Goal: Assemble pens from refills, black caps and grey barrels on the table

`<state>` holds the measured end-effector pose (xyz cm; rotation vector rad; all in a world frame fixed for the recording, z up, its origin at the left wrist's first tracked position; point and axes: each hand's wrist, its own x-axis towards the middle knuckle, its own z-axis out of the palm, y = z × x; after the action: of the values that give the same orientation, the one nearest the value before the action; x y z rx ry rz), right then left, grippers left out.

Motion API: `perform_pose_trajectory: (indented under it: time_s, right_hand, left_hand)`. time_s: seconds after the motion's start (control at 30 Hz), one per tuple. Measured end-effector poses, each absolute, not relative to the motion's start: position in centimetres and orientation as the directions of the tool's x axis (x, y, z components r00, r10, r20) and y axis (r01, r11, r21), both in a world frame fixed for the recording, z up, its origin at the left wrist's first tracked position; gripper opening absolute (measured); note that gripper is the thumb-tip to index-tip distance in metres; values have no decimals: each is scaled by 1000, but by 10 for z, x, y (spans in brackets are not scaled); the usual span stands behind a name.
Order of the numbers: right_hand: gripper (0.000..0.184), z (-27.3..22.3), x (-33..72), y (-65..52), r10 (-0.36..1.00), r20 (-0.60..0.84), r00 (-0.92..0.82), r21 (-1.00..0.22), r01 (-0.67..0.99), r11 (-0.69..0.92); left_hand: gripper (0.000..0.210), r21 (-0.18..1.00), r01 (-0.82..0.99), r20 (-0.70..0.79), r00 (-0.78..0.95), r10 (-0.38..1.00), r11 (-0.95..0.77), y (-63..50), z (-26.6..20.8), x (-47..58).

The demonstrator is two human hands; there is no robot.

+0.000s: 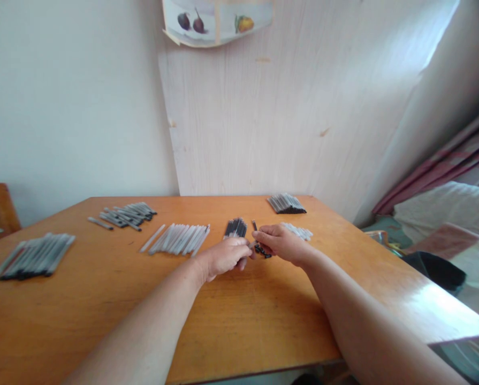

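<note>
In the head view, my right hand [281, 243] is closed round a thin dark pen refill [254, 224], whose upper end sticks up past the fingers. My left hand [229, 255] meets it from the left, fingers curled and pressed together; what they pinch, if anything, is hidden. Just beyond the left hand lies a bundle of dark ink refills [236, 227]. Small black pen parts [266, 255] are scattered below the right fingers. Behind the right hand is a heap of small whitish pieces [299, 231], partly covered by it.
Clear pen barrels [179, 239] lie in a row left of my hands. Pens with black ends form piles at far left [34, 256], back left [127, 215] and back right [286, 203]. The wooden table [239, 331] meets the wall; a chair [0, 206] stands left.
</note>
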<state>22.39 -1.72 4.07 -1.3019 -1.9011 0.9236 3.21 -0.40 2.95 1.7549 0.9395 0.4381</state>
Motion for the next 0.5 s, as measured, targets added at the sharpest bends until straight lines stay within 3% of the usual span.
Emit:
perform_pose_trajectory:
  time_s: [0.5]
  right_hand:
    - [63, 31, 226, -8, 959, 142, -243, -835, 492, 248]
  left_hand:
    - [27, 923, 360, -125, 617, 777, -137, -4, 32, 32]
